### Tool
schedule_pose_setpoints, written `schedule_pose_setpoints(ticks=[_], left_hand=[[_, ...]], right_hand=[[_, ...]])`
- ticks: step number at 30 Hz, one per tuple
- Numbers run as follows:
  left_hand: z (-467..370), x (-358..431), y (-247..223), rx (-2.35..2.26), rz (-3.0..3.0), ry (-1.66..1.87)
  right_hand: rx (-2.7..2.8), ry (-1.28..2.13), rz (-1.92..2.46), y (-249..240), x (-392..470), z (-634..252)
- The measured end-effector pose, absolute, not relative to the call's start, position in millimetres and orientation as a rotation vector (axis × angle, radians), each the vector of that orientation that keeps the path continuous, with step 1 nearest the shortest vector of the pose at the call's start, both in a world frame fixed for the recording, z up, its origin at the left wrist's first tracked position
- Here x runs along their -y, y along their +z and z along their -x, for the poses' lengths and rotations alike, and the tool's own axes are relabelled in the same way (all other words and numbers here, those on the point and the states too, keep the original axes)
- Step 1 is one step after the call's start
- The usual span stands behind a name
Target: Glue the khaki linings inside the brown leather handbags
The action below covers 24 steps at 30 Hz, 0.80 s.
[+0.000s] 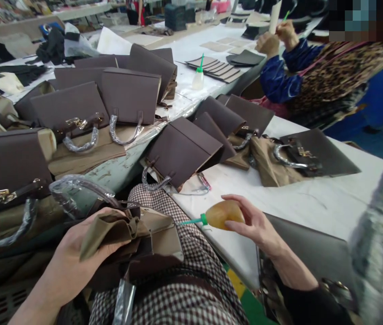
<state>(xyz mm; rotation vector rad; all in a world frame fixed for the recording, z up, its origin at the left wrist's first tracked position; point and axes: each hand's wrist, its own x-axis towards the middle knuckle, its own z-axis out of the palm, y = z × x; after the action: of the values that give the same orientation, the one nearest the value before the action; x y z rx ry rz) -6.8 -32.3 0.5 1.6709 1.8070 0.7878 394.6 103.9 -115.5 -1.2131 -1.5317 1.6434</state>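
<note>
My left hand (72, 257) is closed on the bunched tan lining of a dark brown handbag (133, 266), which rests on my lap with its inside edge turned toward the right. One of its handles is wrapped in clear plastic. In my right hand (255, 221) I grip a squeeze bottle (225, 214) of amber liquid, tilted on its side. Its green cap and thin nozzle point left, with the tip close to the bag's edge; whether they touch I cannot tell.
Brown handbags (130, 95) with plastic-wrapped handles crowd the left table. More bags (184, 149) lie on the white table (279, 198) at right. A second glue-type bottle (198, 77) stands farther back, beside flat panels (213, 67). A co-worker's hands (275, 38) hold a light strip at upper right.
</note>
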Motion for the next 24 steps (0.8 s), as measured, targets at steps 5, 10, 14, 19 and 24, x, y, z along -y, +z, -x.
schedule_pose_setpoints(ticks=[5, 10, 14, 19, 24], left_hand=[[-0.2, 37.5, 11.3, -1.708, -1.696, 0.729], [-7.8, 40.6, 18.3, -1.628, -1.754, 0.77], [-7.2, 42.8, 16.4, -1.588, -1.816, 0.766], [-6.3, 44.8, 15.2, -1.606, -1.853, 0.732], [-6.3, 45.9, 13.7, -1.536, -1.876, 0.731]], right_hand=[[1.388, 1.572, 1.199, -117.0, -93.3, -372.4], [1.392, 1.682, 1.302, -114.3, -94.7, -361.7], [1.485, 1.772, 1.241, -105.6, -99.2, -357.6], [1.628, 1.66, 1.241, -105.6, -94.4, -353.2], [1.748, 1.377, 1.227, -110.3, -86.1, -349.5]])
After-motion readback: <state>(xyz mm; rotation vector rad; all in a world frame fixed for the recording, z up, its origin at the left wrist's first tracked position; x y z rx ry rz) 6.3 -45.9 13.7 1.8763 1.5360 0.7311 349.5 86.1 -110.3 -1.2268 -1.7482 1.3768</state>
